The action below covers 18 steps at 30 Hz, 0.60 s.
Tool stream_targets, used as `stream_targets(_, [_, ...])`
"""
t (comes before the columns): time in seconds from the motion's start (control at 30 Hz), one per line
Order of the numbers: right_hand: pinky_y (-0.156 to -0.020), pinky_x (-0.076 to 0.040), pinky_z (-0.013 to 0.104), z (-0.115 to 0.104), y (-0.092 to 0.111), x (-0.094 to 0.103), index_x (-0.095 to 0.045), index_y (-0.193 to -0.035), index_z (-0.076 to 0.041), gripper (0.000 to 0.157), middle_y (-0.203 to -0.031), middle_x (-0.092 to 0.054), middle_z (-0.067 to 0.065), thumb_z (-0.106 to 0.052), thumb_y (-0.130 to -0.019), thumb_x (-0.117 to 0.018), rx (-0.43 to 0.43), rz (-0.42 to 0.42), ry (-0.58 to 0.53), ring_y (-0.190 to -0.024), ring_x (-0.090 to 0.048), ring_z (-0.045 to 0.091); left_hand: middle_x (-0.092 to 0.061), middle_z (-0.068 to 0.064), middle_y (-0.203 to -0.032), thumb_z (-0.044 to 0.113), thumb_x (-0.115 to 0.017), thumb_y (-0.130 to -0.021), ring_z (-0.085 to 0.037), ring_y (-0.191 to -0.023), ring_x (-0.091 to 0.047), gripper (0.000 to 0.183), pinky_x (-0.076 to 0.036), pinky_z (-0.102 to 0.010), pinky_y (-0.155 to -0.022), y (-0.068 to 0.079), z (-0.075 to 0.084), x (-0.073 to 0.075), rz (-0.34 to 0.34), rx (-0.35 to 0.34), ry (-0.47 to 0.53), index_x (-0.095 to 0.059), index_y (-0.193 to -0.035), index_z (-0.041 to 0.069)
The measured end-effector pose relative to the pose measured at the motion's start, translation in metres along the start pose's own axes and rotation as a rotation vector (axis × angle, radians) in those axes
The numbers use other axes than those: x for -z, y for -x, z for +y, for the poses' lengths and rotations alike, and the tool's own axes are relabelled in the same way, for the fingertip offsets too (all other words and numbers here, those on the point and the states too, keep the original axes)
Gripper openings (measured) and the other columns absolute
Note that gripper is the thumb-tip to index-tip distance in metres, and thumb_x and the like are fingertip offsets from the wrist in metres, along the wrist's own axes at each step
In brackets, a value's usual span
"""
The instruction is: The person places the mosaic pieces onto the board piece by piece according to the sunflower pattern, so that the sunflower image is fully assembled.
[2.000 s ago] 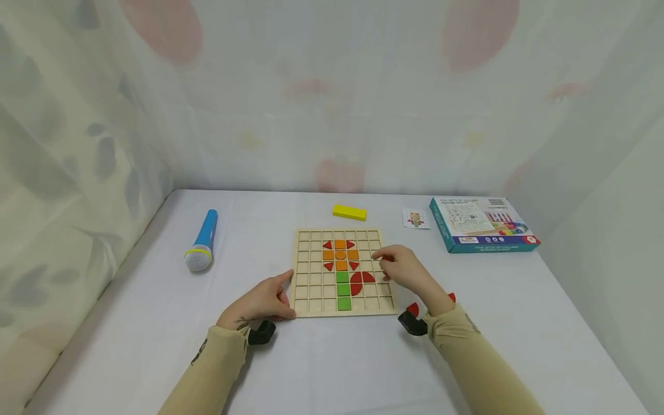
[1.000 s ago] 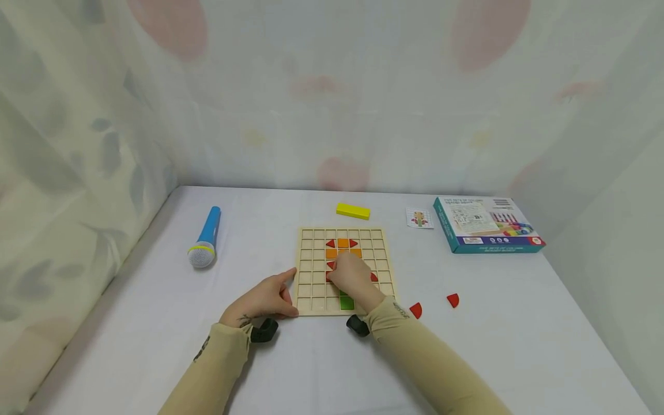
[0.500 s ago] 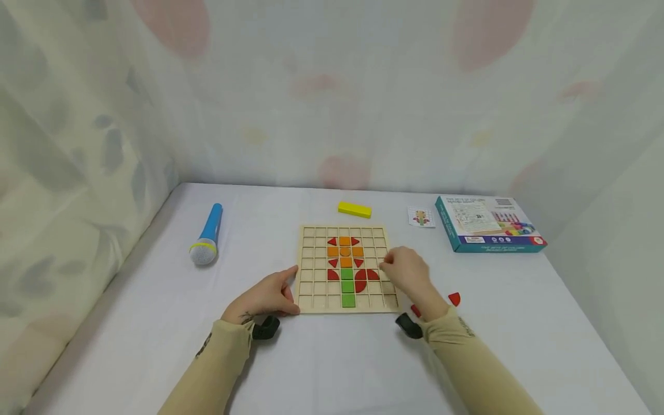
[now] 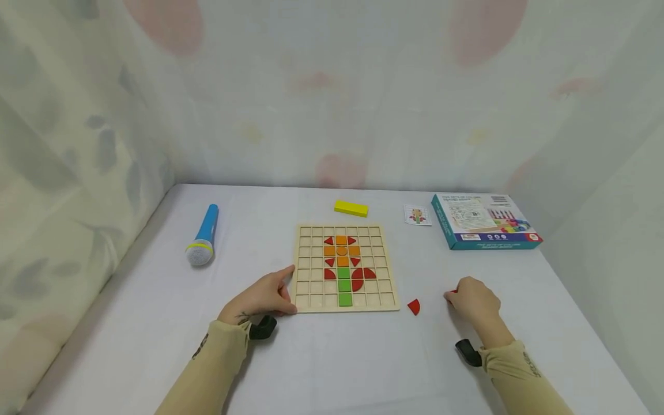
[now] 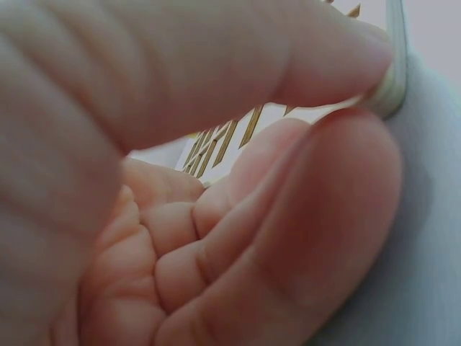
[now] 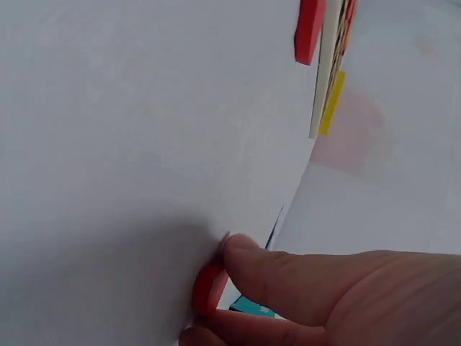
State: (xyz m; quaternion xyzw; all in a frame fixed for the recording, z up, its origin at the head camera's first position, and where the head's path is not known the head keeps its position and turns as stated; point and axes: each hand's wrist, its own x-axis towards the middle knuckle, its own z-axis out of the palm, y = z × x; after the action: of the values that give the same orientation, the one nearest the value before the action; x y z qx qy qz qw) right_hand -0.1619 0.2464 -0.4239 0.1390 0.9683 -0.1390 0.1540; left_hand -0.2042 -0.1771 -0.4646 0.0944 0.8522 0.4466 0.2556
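A wooden grid board (image 4: 310, 290) holds orange squares, an orange circle, a green column (image 4: 344, 286), red triangles and red quarter-circle pieces (image 4: 369, 273). At its lower left edge my left hand (image 4: 261, 297) touches the rim, thumb by the corner and index finger farther up; the left wrist view shows the thumb (image 5: 324, 58) on the board's corner. To the right of the board, my right hand (image 4: 474, 301) pinches a red quarter-circle piece (image 6: 209, 288) at the table between thumb and fingers. Another red quarter-circle piece (image 4: 414, 306) lies loose between board and right hand.
A blue toy microphone (image 4: 204, 236) lies at the left. Behind the board are a yellow block (image 4: 351, 208) and a small pattern card (image 4: 417, 215). A teal-edged box (image 4: 487, 222) sits at the back right. Curtains surround the white table (image 4: 363, 363).
My right hand reached over the board, where a red quarter-circle piece now sits left of the green column. It then moved right to a loose red quarter-circle piece. My left hand stayed put.
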Motion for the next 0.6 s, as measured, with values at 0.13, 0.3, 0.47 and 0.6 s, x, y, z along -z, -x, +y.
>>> stream_targets(0.13, [-0.054,-0.041,0.034,0.0,-0.003,-0.004,-0.059,-0.09,0.005,0.028,-0.075,-0.058,0.013,-0.022,-0.084,-0.063,0.028,0.03,-0.012,-0.067,-0.051,0.024,-0.057,-0.007,-0.067,0.008,-0.081,-0.065,-0.015,-0.054,-0.053,0.102,-0.046,-0.027,-0.052,0.002,0.001,0.001,-0.012,-0.017,0.009,-0.02,-0.147,0.005])
stream_targets(0.3, [-0.056,-0.039,0.032,-0.014,-0.011,-0.006,-0.057,-0.087,0.0,0.018,-0.075,-0.057,0.01,-0.016,-0.082,-0.065,0.088,0.04,-0.081,-0.069,-0.05,0.024,-0.057,-0.007,-0.066,0.007,-0.081,-0.065,-0.015,-0.054,-0.053,0.102,-0.046,-0.028,-0.052,0.002,0.0,0.0,-0.013,-0.015,0.012,-0.02,-0.147,0.004])
stream_targets(0.47, [-0.059,-0.041,0.029,-0.063,-0.019,-0.007,-0.06,-0.084,-0.007,0.009,-0.078,-0.059,0.005,-0.013,-0.083,-0.066,0.273,0.073,-0.165,-0.072,-0.05,0.02,-0.057,-0.007,-0.066,0.008,-0.081,-0.065,-0.015,-0.053,-0.053,0.102,-0.046,-0.028,-0.052,0.002,0.0,0.0,-0.007,-0.011,0.001,-0.021,-0.147,0.005])
stream_targets(0.6, [-0.067,-0.046,0.031,-0.115,-0.021,-0.005,-0.065,-0.088,-0.01,0.004,-0.084,-0.063,0.001,-0.012,-0.085,-0.065,0.52,0.072,-0.151,-0.076,-0.053,0.017,-0.057,-0.007,-0.066,0.008,-0.08,-0.066,-0.015,-0.053,-0.053,0.101,-0.047,-0.027,-0.052,0.002,0.0,0.0,-0.007,-0.01,-0.007,-0.021,-0.147,0.006])
